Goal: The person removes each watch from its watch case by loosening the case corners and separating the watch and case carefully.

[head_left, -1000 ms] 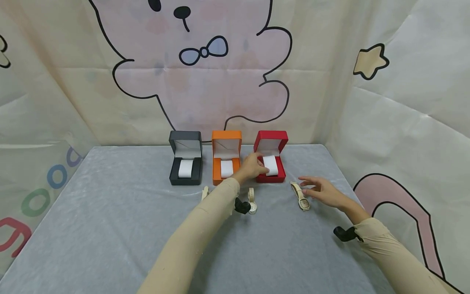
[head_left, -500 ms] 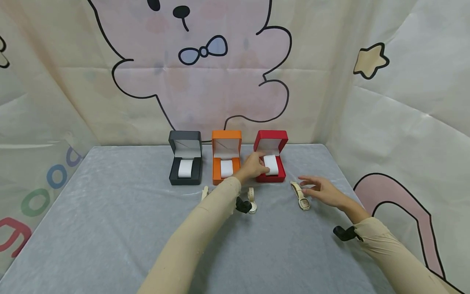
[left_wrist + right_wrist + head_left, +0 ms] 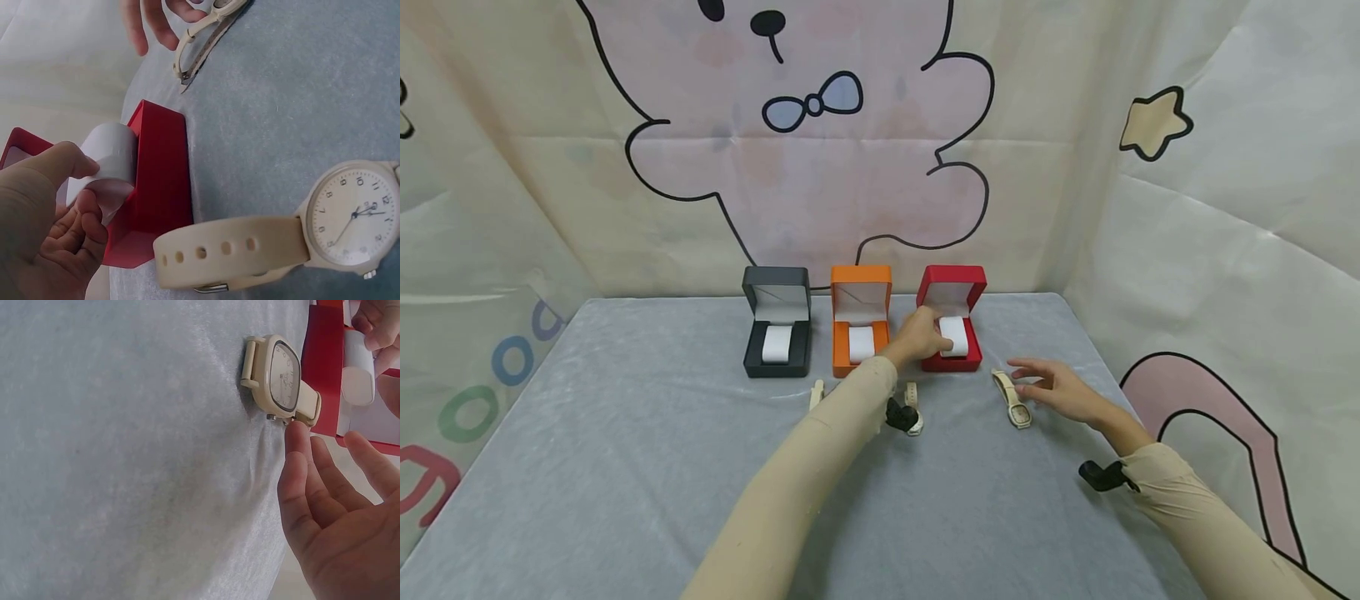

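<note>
My left hand [image 3: 920, 335] pinches a white watch cushion [image 3: 954, 336] at the red watch box [image 3: 951, 365]. In the left wrist view the thumb lies on the cushion's outer face and the curled fingers meet its open end. The cushion [image 3: 112, 153] sticks up out of the box there. Over on the right, my right hand [image 3: 1067, 392] has its fingers loosely extended, holding nothing. Its fingertips are right at the strap of a cream watch with a squarish case [image 3: 281, 375], which lies on the cloth.
An open orange watch box [image 3: 841, 367] and a dark grey one [image 3: 777, 371] stand left of the red box, each with a white cushion. A cream round-faced watch [image 3: 356, 212] lies below my left wrist. Another cream watch [image 3: 817, 393] is partly hidden by the left sleeve.
The left hand has shifted slightly to the right at the red box, and the cushion in its grip has moved a little with it. My right hand has stayed in place.
</note>
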Demonstrator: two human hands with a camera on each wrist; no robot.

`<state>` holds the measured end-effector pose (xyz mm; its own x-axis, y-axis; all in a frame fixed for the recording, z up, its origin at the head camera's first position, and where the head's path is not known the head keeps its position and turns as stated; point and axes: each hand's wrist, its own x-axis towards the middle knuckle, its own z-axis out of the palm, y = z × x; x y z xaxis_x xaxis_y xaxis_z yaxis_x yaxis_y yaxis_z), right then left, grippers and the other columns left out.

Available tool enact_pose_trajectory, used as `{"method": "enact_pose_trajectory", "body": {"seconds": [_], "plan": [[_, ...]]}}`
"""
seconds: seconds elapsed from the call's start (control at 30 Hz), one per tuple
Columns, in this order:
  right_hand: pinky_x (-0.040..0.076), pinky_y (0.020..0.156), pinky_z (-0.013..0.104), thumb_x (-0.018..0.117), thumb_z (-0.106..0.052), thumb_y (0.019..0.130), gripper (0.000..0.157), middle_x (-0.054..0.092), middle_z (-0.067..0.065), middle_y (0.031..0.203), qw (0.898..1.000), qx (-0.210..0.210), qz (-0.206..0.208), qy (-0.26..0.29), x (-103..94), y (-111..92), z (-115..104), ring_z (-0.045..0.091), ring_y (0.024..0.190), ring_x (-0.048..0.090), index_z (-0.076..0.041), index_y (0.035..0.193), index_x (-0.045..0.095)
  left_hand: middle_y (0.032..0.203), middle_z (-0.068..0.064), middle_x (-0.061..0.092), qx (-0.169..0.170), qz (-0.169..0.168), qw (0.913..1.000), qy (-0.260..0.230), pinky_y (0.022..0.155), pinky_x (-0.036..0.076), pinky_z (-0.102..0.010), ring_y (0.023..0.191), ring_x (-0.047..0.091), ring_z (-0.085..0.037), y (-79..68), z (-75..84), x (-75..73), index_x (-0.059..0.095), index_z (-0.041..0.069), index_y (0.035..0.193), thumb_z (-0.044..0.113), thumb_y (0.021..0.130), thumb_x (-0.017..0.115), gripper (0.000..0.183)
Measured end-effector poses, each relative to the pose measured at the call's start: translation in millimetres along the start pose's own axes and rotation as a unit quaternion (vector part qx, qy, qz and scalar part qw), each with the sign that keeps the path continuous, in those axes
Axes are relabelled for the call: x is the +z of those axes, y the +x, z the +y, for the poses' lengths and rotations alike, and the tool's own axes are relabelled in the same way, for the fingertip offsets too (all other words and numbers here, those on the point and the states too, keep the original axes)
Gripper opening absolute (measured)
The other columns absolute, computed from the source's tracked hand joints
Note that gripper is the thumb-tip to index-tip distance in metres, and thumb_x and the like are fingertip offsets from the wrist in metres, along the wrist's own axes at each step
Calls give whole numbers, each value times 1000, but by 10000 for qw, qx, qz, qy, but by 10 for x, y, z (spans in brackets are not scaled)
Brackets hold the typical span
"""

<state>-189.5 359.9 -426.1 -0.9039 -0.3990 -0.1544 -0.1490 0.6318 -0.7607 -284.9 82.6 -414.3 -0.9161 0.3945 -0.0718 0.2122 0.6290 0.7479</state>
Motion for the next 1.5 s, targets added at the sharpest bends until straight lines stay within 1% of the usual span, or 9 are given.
{"method": "enact_pose_trajectory", "body": {"seconds": [0.17, 0.5, 0.63, 0.73, 0.83, 0.93, 1.03, 1.27, 1.5], "plan": [[57, 76, 32, 62, -17, 101, 56, 58, 31, 137, 10000, -16, -9, 24, 4, 6, -10, 26, 103, 69, 3, 150, 43, 78, 0, 53, -39, -25, 10000, 15, 64, 38, -22, 77, 50, -14, -5, 1, -5, 68, 5, 101, 17, 88, 76, 19], [57, 77, 33, 63, -16, 100, 56, 58, 31, 137, 10000, -24, 22, 57, 27, 12, -11, 31, 106, 69, 4, 149, 44, 71, 1, 51, -89, -57, 9992, 378, 59, 38, -24, 66, 47, -14, 34, 9, 25, 59, 7, 80, 17, 88, 76, 21], [57, 78, 33, 62, -17, 100, 56, 59, 31, 136, 10000, -30, 33, 23, 31, 16, -22, 35, 109, 68, 4, 149, 44, 69, 0, 54, -191, 46, 9994, 284, 59, 39, -24, 66, 49, -15, 47, 30, 48, 61, 6, 78, 19, 88, 77, 23], [57, 78, 33, 62, -17, 100, 56, 58, 31, 137, 10000, 10, 18, 23, 33, 24, -29, 35, 110, 68, 4, 149, 44, 73, -1, 56, -199, 81, 9997, 68, 61, 40, -24, 69, 51, -16, 32, 35, 59, 64, 4, 84, 19, 89, 76, 20], [57, 77, 34, 62, -16, 100, 55, 58, 31, 137, 10000, 27, 23, 21, 30, 31, -31, 32, 107, 69, 3, 149, 44, 83, -3, 57, -77, 84, 9999, -104, 65, 40, -24, 75, 51, -16, 12, 15, 64, 68, 2, 104, 18, 91, 72, 21], [58, 76, 34, 62, -16, 100, 55, 59, 31, 136, 10000, -25, 38, 24, 21, 33, -34, 29, 103, 70, 3, 149, 44, 92, -6, 60, 170, 64, 9997, -170, 69, 41, -24, 81, 51, -16, 4, -23, 67, 64, 5, 131, 16, 92, 70, 41], [58, 74, 34, 62, -16, 100, 55, 60, 31, 135, 9999, -77, 61, 56, 13, 30, -36, 26, 101, 70, 4, 149, 44, 97, -8, 63, 385, -19, 9991, -149, 72, 40, -22, 82, 51, -14, 13, -67, 71, 54, 8, 146, 16, 93, 72, 57], [58, 73, 34, 61, -15, 101, 55, 59, 32, 135, 9999, -91, 57, 76, 19, 36, -33, 18, 97, 70, 5, 149, 43, 92, -7, 63, 279, -108, 9996, -16, 71, 40, -21, 82, 51, -14, 36, -103, 78, 55, 8, 146, 20, 90, 78, 62], [58, 74, 34, 60, -17, 102, 55, 57, 33, 137, 9999, -73, 79, 55, 7, 27, -46, 26, 99, 71, 4, 149, 43, 116, -8, 70, 119, -49, 9984, 549, 91, 51, -29, 98, 57, -19, 43, -52, 109, 58, 8, 143, 23, 88, 79, 60]]}}
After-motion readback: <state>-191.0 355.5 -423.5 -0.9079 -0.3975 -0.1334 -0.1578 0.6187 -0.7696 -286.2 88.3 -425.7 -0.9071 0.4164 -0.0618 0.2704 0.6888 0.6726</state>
